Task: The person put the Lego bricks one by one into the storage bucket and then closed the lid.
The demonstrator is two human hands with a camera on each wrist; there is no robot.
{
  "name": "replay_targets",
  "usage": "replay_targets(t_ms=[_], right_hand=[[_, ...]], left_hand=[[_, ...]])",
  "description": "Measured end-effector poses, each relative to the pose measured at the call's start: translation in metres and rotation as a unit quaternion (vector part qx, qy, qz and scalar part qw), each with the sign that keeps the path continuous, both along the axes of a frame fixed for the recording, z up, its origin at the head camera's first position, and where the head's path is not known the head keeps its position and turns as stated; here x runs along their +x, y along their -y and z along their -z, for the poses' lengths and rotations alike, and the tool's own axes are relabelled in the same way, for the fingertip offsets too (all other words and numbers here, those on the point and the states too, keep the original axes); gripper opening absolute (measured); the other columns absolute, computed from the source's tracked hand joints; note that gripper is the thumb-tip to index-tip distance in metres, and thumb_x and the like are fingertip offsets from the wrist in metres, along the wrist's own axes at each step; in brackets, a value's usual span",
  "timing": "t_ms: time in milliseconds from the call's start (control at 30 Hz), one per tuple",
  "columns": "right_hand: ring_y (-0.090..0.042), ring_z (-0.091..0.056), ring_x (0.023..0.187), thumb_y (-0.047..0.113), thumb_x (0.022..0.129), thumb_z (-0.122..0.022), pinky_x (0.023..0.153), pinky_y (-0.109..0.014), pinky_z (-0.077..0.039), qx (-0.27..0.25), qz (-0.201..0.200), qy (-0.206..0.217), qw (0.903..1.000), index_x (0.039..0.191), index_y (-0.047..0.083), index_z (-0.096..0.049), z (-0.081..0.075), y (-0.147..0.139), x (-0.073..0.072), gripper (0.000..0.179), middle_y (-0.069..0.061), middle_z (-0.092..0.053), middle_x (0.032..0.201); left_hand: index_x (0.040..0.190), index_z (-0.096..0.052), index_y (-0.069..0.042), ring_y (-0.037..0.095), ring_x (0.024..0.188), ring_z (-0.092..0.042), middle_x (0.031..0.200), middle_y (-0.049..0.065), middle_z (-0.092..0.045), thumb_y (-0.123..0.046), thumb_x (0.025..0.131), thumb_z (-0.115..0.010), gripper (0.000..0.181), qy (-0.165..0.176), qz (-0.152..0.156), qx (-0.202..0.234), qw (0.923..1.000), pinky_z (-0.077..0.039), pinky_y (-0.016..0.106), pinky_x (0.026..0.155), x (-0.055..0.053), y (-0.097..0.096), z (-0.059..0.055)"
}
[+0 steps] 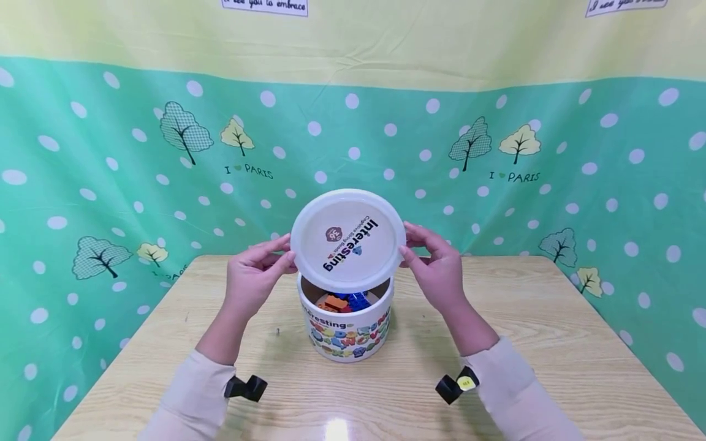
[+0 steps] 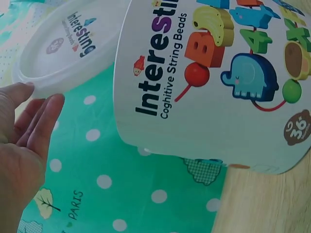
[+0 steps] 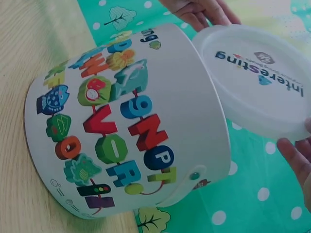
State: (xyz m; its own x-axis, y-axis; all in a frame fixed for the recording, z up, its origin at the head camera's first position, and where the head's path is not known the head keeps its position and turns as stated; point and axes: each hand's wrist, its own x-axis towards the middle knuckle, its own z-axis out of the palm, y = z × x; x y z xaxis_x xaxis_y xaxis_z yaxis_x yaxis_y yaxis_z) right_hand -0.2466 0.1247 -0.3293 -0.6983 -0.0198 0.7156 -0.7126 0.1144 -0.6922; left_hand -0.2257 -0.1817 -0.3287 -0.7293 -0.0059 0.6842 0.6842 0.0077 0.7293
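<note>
A round white plastic lid (image 1: 349, 242) printed "Interesting" is held tilted above a white printed bucket (image 1: 347, 334). My left hand (image 1: 255, 272) pinches its left rim between thumb and fingers. On the opposite rim, my right hand (image 1: 436, 266) grips it the same way. Below the lid's near edge the bucket's mouth shows, with orange blocks (image 1: 335, 303) and blue pieces (image 1: 358, 301) inside; the lid hides the rest. Letters, animals and fruit decorate the bucket wall (image 2: 194, 97) in the left wrist view. A white handle (image 3: 187, 187) is fixed to its side in the right wrist view.
The bucket stands on a light wood table (image 1: 220, 355). Behind and beside the table hangs a green and yellow curtain (image 1: 353, 141) with dots and trees. Black wrist mounts (image 1: 246, 388) stick out from both sleeves. A tiny dark speck (image 1: 278, 331) lies left of the bucket.
</note>
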Motion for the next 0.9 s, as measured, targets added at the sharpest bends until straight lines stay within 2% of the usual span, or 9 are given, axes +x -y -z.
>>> replay_targets(t_ms=[133, 300, 433, 600, 700, 900], right_hand=[[-0.021, -0.064, 0.091, 0.002, 0.089, -0.069, 0.067, -0.037, -0.059, 0.035, -0.011, 0.051, 0.9981, 0.129, 0.006, -0.063, -0.003, -0.004, 0.000, 0.040, -0.014, -0.067, 0.108], [-0.026, -0.063, 0.093, 0.004, 0.091, -0.068, 0.070, -0.040, -0.059, 0.065, -0.020, 0.136, 0.9884, 0.130, 0.006, -0.062, -0.009, -0.006, -0.002, 0.040, -0.011, -0.065, 0.113], [-0.026, -0.062, 0.097, 0.006, 0.091, -0.069, 0.071, -0.035, -0.059, 0.086, -0.018, 0.209, 0.9741, 0.133, 0.008, -0.060, -0.012, -0.005, -0.005, 0.043, -0.010, -0.062, 0.117], [-0.027, -0.062, 0.099, 0.008, 0.087, -0.073, 0.075, -0.035, -0.058, 0.110, -0.032, 0.287, 0.9509, 0.136, 0.013, -0.058, -0.012, -0.005, -0.009, 0.052, -0.010, -0.061, 0.116], [-0.028, -0.062, 0.101, 0.009, 0.085, -0.075, 0.081, -0.038, -0.057, 0.132, -0.047, 0.307, 0.9413, 0.138, 0.014, -0.056, -0.009, -0.008, -0.011, 0.057, -0.011, -0.062, 0.115], [-0.027, -0.057, 0.113, 0.010, 0.076, -0.084, 0.087, -0.040, -0.055, 0.168, -0.086, 0.308, 0.9324, 0.142, 0.015, -0.052, -0.003, -0.015, -0.013, 0.073, -0.010, -0.061, 0.123]], left_hand=[[0.119, -0.062, 0.012, 0.020, 0.077, -0.072, 0.104, 0.010, -0.069, 0.009, 0.088, -0.065, 0.032, 0.032, 0.020, -0.010, 0.9992, -0.058, 0.039, 0.069, 0.000, 0.002, 0.000], [0.128, -0.059, 0.009, 0.017, 0.088, -0.069, 0.120, 0.015, -0.057, 0.000, 0.091, -0.066, 0.038, 0.104, 0.041, -0.047, 0.9927, -0.058, 0.040, 0.072, -0.002, 0.007, -0.002], [0.135, -0.055, 0.004, 0.018, 0.097, -0.065, 0.128, 0.017, -0.050, -0.006, 0.092, -0.067, 0.046, 0.156, 0.054, -0.080, 0.9829, -0.057, 0.039, 0.077, -0.005, 0.012, -0.001], [0.137, -0.054, 0.000, 0.019, 0.107, -0.062, 0.138, 0.013, -0.046, -0.007, 0.086, -0.074, 0.055, 0.207, 0.043, -0.096, 0.9726, -0.056, 0.038, 0.081, -0.007, 0.017, 0.003], [0.139, -0.053, -0.004, 0.022, 0.112, -0.060, 0.137, 0.013, -0.050, -0.009, 0.083, -0.078, 0.061, 0.229, 0.038, -0.110, 0.9665, -0.056, 0.036, 0.083, -0.006, 0.017, 0.007], [0.140, -0.054, -0.013, 0.021, 0.120, -0.054, 0.130, 0.009, -0.058, -0.016, 0.075, -0.086, 0.072, 0.246, 0.034, -0.142, 0.9582, -0.054, 0.030, 0.086, -0.003, 0.020, 0.008]])
